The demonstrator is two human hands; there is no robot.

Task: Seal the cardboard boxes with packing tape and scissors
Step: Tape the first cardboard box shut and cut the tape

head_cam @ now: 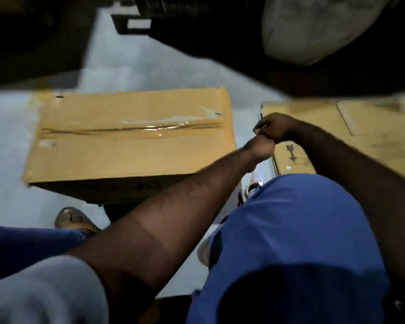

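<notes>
A closed cardboard box (pixel 131 136) lies on the floor at centre left, with clear packing tape (pixel 164 127) shining along its top seam. A second cardboard box (pixel 351 127) lies to the right, partly behind my right arm. My hands meet in the gap between the two boxes. My left hand (pixel 260 149) is curled into a fist, and whatever may be inside it is hidden. Touching it from the right, my right hand (pixel 277 127) has its fingers curled and pinches a small pale piece at the fingertips. The frame is blurred and no scissors can be made out.
My knees in blue trousers (pixel 297 242) fill the lower right, and my foot in a sandal (pixel 75 220) is at lower left. Some white objects (pixel 255 183) lie by my knee. A pale sack (pixel 318 26) and dark stacked goods stand at the back on the grey floor (pixel 7 127).
</notes>
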